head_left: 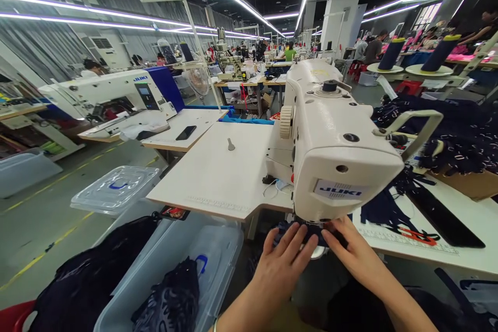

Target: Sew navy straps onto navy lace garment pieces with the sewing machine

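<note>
A piece of dark navy fabric [288, 229] lies under the head of a white JUKI sewing machine [338, 166]. My left hand [282, 262] grips its near left part, the fingers bent over the top. At the right side of the fabric, my right hand [352, 249] pinches it between thumb and fingers, close below the machine head. The needle and the stitching spot are hidden by the machine head and my fingers.
Left of the machine, a white worktable [218, 166] bears a small grey metal piece [231, 144]. A clear plastic bin [218, 249] with dark garments stands below. At right are orange-handled snips [418, 237], a black strip [447, 215] and heaped navy pieces [459, 124].
</note>
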Action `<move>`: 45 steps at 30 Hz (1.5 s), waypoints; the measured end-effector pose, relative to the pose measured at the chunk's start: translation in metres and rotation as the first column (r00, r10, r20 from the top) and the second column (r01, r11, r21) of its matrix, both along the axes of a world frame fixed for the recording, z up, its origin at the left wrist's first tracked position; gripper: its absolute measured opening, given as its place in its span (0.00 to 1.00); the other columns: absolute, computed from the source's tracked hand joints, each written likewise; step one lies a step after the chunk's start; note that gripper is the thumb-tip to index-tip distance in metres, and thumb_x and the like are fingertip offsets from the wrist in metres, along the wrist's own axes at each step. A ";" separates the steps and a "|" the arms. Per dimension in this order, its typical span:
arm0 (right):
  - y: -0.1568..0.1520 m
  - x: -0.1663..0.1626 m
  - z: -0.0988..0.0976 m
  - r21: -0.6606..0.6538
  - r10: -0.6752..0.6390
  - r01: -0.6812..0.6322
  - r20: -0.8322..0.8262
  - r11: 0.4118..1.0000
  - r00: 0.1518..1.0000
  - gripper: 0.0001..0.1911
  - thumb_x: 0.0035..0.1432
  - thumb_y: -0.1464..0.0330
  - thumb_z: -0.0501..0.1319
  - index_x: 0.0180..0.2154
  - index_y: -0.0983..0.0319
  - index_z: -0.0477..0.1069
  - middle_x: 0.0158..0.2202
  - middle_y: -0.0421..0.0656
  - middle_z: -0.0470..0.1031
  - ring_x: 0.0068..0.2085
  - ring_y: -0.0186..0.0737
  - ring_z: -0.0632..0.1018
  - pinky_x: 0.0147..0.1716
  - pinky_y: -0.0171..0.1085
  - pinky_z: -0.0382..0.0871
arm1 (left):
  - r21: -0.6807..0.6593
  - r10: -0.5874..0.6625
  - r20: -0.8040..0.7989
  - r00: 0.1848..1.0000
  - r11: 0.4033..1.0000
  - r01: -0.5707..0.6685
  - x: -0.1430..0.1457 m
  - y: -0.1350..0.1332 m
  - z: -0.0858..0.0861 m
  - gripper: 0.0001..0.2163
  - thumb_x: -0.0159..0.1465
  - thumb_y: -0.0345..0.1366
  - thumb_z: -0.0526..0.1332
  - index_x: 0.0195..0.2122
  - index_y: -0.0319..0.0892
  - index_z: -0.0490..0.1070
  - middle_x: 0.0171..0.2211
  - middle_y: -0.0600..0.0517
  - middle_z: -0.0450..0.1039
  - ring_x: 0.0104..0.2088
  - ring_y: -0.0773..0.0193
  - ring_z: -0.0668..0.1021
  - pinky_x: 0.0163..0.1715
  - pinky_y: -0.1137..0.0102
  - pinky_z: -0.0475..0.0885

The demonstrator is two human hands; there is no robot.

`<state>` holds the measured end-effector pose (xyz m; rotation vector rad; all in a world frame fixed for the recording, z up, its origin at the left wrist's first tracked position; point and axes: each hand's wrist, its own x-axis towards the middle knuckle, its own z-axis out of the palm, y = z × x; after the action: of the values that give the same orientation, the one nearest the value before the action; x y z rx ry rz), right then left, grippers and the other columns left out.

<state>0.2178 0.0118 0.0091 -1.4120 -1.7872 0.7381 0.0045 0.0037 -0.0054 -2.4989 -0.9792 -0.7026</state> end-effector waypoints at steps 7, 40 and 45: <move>0.009 0.000 0.005 -0.023 0.097 -0.096 0.059 0.995 0.994 0.17 0.66 0.59 0.50 0.40 0.58 0.74 0.41 0.48 0.70 0.46 0.46 0.73 0.50 0.45 0.68 | -0.055 0.046 0.015 0.999 0.997 -0.045 0.001 -0.002 -0.003 0.18 0.71 0.34 0.49 0.60 0.51 0.63 0.61 0.54 0.63 0.63 0.64 0.59 0.62 0.62 0.44; 0.011 0.002 -0.013 0.084 -0.043 0.031 0.142 0.996 0.989 0.16 0.63 0.60 0.52 0.33 0.58 0.76 0.33 0.46 0.75 0.38 0.47 0.77 0.42 0.43 0.74 | -0.049 0.097 0.066 0.993 0.994 -0.094 0.009 -0.006 -0.004 0.17 0.70 0.35 0.52 0.59 0.50 0.64 0.60 0.52 0.64 0.63 0.61 0.59 0.60 0.63 0.48; 0.012 0.014 -0.035 0.188 -0.018 -0.016 0.174 0.982 0.985 0.17 0.62 0.57 0.53 0.37 0.59 0.77 0.40 0.48 0.77 0.44 0.50 0.78 0.46 0.45 0.73 | -0.147 0.050 0.055 0.997 0.988 -0.041 0.002 -0.014 0.001 0.19 0.69 0.36 0.52 0.61 0.46 0.61 0.62 0.48 0.61 0.64 0.57 0.58 0.60 0.62 0.48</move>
<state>0.2313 0.0238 -0.0256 -1.3850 -1.9352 0.4404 0.0067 -0.0099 -0.0040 -2.5841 -1.1436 -0.7177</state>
